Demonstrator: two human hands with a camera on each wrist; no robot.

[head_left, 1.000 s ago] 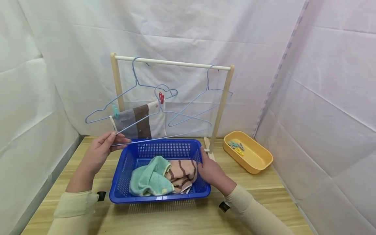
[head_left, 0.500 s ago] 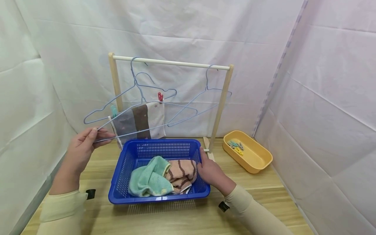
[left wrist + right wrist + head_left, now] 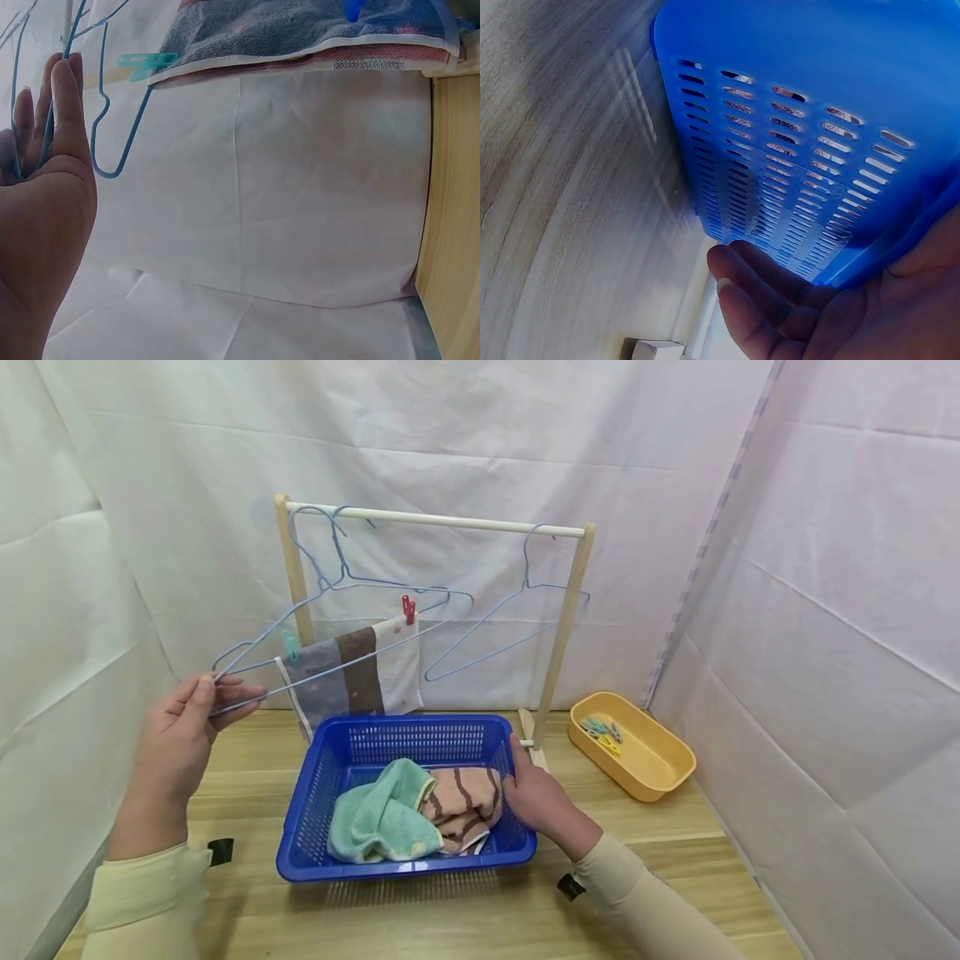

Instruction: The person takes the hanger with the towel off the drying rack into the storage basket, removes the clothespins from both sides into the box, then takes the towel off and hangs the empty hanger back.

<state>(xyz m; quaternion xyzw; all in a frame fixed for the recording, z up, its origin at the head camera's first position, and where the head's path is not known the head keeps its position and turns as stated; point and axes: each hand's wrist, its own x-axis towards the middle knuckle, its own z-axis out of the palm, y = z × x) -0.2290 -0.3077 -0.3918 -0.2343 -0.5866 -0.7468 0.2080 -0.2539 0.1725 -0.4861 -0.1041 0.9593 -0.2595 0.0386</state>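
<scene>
My left hand (image 3: 176,727) pinches one end of a blue wire hanger (image 3: 322,673) between thumb and fingers; its wires cross that hand in the left wrist view. The hanger's hook overlaps the rack's rod (image 3: 450,522) near the left post; whether it sits over the rod I cannot tell. My right hand (image 3: 546,797) grips the right rim of a blue plastic basket (image 3: 405,866). In the right wrist view, curled fingers (image 3: 769,300) lie along the basket's outer side. A teal towel (image 3: 382,818) and a pink-brown striped towel (image 3: 465,793) lie inside the basket.
Two more hangers hang on the rod. From the left one hangs a grey, brown and white cloth (image 3: 360,668), held by a teal clip (image 3: 291,645) and a red clip (image 3: 408,610). A yellow tray (image 3: 660,764) with several clips stands at right. White sheets surround the table.
My left hand has moved left, carrying the hanger leftward and raising its hook to the rod's height. The right hand and basket have stayed in place.
</scene>
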